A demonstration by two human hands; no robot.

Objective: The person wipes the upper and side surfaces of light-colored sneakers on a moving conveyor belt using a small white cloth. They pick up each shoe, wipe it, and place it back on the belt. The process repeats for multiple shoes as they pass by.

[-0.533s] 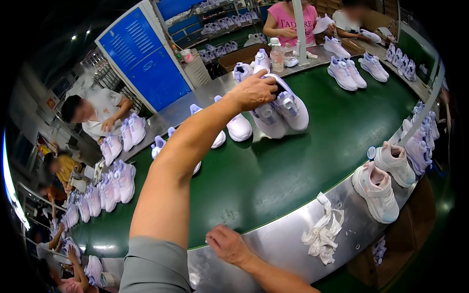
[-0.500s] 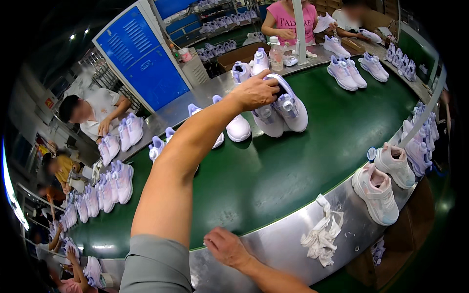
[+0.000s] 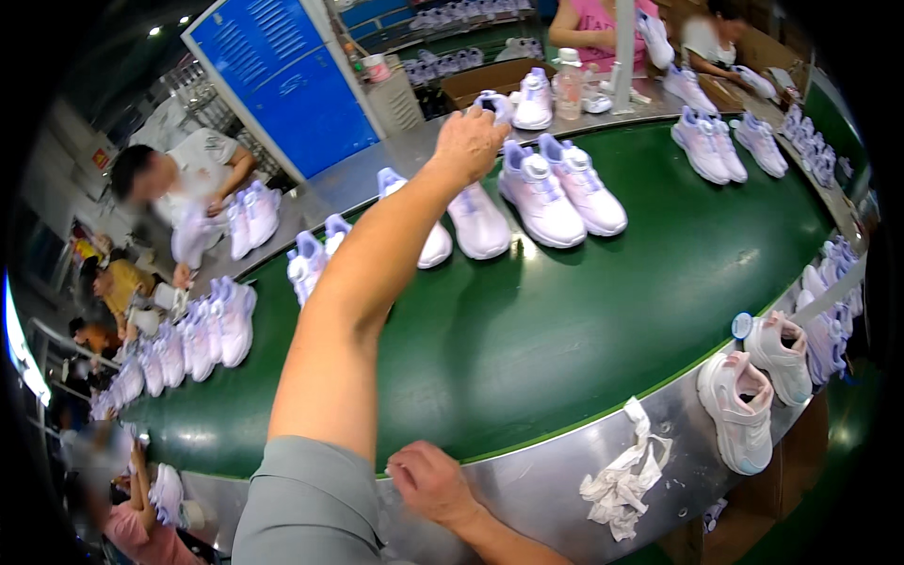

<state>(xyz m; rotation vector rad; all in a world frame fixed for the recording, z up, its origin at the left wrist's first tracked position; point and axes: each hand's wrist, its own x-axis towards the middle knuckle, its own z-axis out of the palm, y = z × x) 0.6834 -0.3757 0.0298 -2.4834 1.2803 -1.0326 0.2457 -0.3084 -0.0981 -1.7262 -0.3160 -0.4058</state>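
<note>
My left hand [image 3: 471, 143] reaches across the green belt [image 3: 527, 348] to its far edge, its fingers bent over a white and lilac sneaker [image 3: 494, 105] there. The hand hides most of that sneaker. Just right of the hand, a pair of sneakers stands upright on the belt, a left one [image 3: 543, 200] and a right one [image 3: 589, 191], each with a round dial. Another sneaker [image 3: 480, 224] stands below the hand. My right hand [image 3: 431, 482] rests curled at the near metal edge. A small white bit shows at its fingertips, too small to name.
On the near metal ledge [image 3: 556, 490] lies a crumpled white cloth [image 3: 626, 480], with two pale sneakers [image 3: 736, 410] to its right. A bottle [image 3: 569, 85] stands beside a post [image 3: 624, 56] across the belt. Several people work around the belt among rows of sneakers.
My left hand has let go of the pair of sneakers, which now stands on the belt. It has moved left to the sneaker at the far edge. The right hand stays put.
</note>
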